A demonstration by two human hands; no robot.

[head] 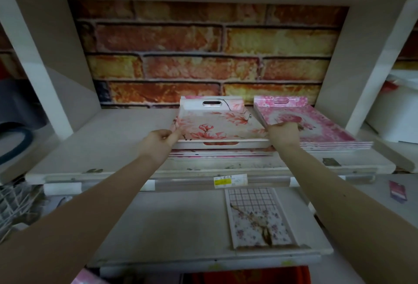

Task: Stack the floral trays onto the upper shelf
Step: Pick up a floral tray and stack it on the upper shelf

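While the left hand pinches the left rim of the white rectangular tray printed with coral-pink flowers, the right hand grips its right rim. That tray lies on top of a low stack of pink-edged trays near the front edge of the pale upper shelf. Just beside it, toward the shelf's right end, sits a stack of bright pink floral trays; a checked tray with small purple flowers lies on the lower shelf.

My feed is dim and soft; the orange brick-patterned back panel catches most light, white shelf uprights bow at edges.
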